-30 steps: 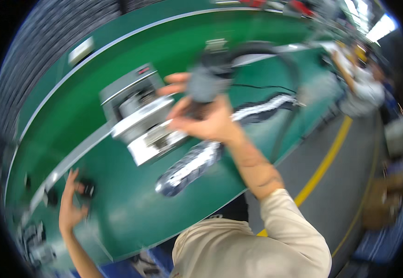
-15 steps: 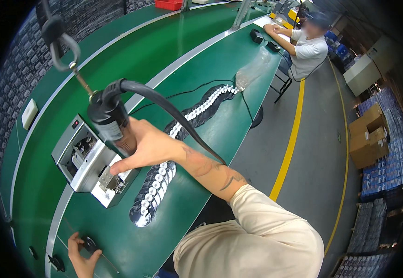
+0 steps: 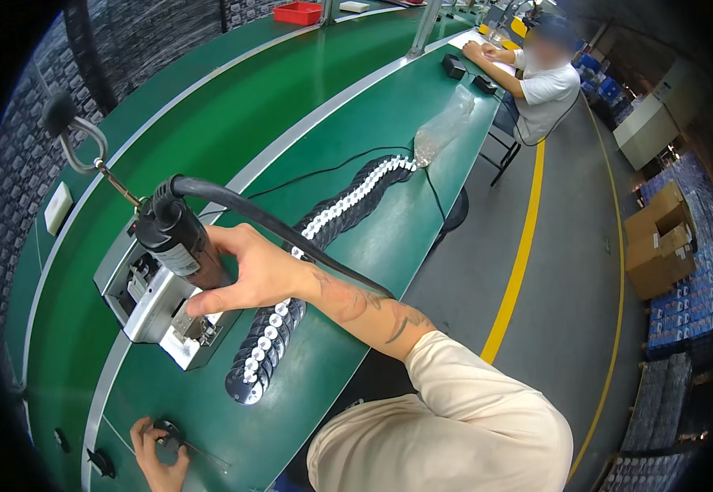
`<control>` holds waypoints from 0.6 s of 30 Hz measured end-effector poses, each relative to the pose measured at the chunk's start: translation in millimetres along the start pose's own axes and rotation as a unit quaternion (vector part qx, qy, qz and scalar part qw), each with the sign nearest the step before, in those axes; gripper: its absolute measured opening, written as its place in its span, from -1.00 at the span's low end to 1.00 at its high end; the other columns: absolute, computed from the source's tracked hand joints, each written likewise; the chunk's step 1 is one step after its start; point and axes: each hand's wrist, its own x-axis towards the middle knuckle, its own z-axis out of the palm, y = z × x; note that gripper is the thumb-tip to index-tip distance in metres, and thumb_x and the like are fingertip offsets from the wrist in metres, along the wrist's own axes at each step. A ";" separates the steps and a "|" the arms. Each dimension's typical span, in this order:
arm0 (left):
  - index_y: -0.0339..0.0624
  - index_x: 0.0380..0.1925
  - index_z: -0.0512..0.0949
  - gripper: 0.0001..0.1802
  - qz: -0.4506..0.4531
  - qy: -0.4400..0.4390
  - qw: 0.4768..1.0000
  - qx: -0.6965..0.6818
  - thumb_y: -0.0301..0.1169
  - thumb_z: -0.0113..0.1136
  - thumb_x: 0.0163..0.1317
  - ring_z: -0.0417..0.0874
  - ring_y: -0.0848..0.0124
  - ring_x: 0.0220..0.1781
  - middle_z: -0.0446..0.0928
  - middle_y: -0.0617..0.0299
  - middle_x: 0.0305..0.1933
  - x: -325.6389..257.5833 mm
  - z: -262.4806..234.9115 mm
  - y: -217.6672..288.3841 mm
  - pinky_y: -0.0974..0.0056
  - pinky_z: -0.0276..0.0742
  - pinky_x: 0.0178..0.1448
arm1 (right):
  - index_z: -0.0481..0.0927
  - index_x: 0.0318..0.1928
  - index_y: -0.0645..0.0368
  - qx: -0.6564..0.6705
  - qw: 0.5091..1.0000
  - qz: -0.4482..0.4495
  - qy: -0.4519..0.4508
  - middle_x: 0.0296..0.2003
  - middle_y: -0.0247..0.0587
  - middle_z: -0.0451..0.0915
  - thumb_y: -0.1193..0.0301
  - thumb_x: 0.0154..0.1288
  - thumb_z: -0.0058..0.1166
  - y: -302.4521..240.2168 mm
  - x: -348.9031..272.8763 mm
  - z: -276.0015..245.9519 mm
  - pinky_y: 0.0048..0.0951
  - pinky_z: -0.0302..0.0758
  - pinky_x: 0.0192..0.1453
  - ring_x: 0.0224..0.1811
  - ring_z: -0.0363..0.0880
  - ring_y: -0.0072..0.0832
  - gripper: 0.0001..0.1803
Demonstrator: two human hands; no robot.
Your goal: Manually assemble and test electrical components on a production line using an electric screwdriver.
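My right hand (image 3: 246, 271) grips a black powered screwdriver (image 3: 178, 239) that hangs from a spring hook (image 3: 86, 148) and trails a thick black cable (image 3: 291, 238). Its tip points down into a grey metal fixture (image 3: 147, 299) on the green bench (image 3: 356, 271). Beside the fixture runs a long row of overlapping round black-and-white discs (image 3: 324, 221). My left hand (image 3: 156, 447) is low at the bench's near end, fingers pinching a small dark part (image 3: 168, 428) on the surface.
A clear plastic bag (image 3: 447, 123) lies at the far end of the disc row. Another person (image 3: 541, 74) sits working farther along the bench. A red tray (image 3: 297, 12) sits at the back. Cardboard boxes (image 3: 660, 246) and a yellow floor line (image 3: 520, 246) lie to the right.
My right hand brought the screwdriver down from above the fixture onto it. The view swung, so the bench now runs away to the upper right. My left hand stays low at the near end.
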 end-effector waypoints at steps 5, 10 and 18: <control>-0.23 -0.29 0.50 -0.55 0.070 0.100 0.992 0.031 -0.53 0.36 -0.33 0.54 0.01 0.06 0.41 -0.05 0.02 -8.6 11.9 23.0 0.02 0.50 0.15 | 0.58 -0.38 0.23 -0.150 0.988 -0.010 0.037 -0.51 -0.24 0.58 0.01 -0.19 0.62 -8.9 4.6 5.7 -0.32 0.54 -0.27 -0.39 0.61 -0.41 -0.38; -0.22 -0.36 0.61 -0.66 0.155 0.147 0.975 -0.055 -0.58 0.41 -0.25 0.65 -0.03 0.12 0.47 -0.04 0.00 17.6 56.7 60.2 0.04 0.66 0.09 | 0.71 -0.06 0.19 -0.143 0.987 -0.072 0.024 -0.23 -0.21 0.71 0.17 -0.09 0.58 15.9 -7.2 1.7 -0.41 0.53 -0.13 -0.14 0.64 -0.48 -0.42; -0.16 -0.37 0.65 -0.68 0.203 0.099 0.972 -0.070 -0.59 0.41 -0.27 0.66 -0.07 0.13 0.53 0.03 0.01 26.3 87.8 92.0 0.02 0.68 0.08 | 0.63 0.05 0.39 -0.001 0.992 -0.123 0.014 -0.01 0.00 0.71 0.04 0.13 0.41 23.6 -3.9 6.8 -0.09 0.33 0.41 0.26 0.53 -0.18 -0.32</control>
